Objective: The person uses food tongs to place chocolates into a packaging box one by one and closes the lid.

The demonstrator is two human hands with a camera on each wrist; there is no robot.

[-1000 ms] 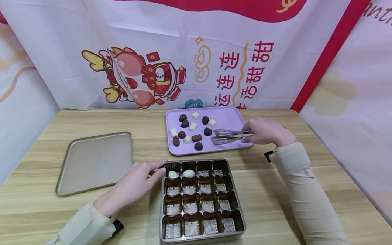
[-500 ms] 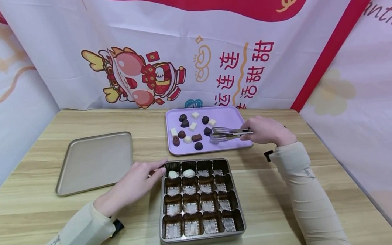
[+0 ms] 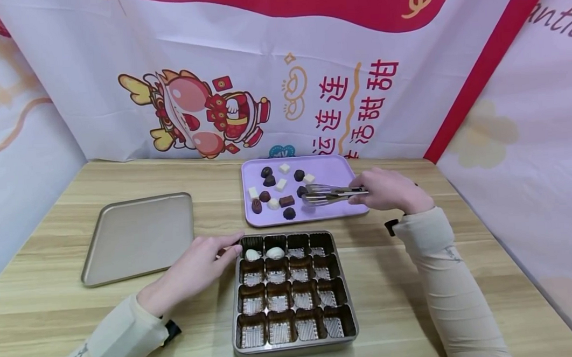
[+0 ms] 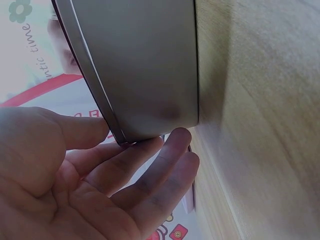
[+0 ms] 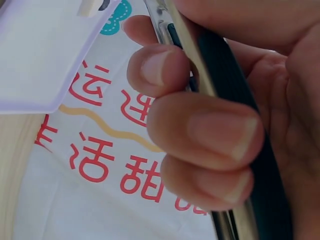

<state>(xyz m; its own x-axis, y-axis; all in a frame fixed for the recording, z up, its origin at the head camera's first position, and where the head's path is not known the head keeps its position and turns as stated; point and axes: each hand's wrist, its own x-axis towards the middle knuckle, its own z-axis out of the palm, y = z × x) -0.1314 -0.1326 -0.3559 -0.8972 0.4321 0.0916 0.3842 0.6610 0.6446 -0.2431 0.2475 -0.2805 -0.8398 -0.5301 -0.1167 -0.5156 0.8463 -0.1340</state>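
Observation:
My right hand (image 3: 383, 189) grips a pair of metal tongs (image 5: 220, 80) by the handles, fingers wrapped round them in the right wrist view. The tongs' slotted heads (image 3: 318, 195) are over the purple tray (image 3: 334, 168), at a dark chocolate (image 3: 302, 191); whether they touch it is hard to tell. My left hand (image 3: 198, 264) holds the back left corner of a square tin (image 3: 295, 350), thumb at its side and fingers round the corner (image 4: 142, 170). Two white chocolates (image 3: 275, 253) lie in the two left compartments of the tin's back row.
Several dark, brown and white chocolates (image 3: 286, 201) are spread over the tray's left and middle. A flat metal lid (image 3: 141, 237) lies left on the wooden table (image 3: 409, 301). A printed cloth (image 3: 239, 30) hangs behind the table.
The tongs have moved slightly left on the tray, up to the dark chocolate, and their heads have turned a little. My left hand and the tin have stayed in place.

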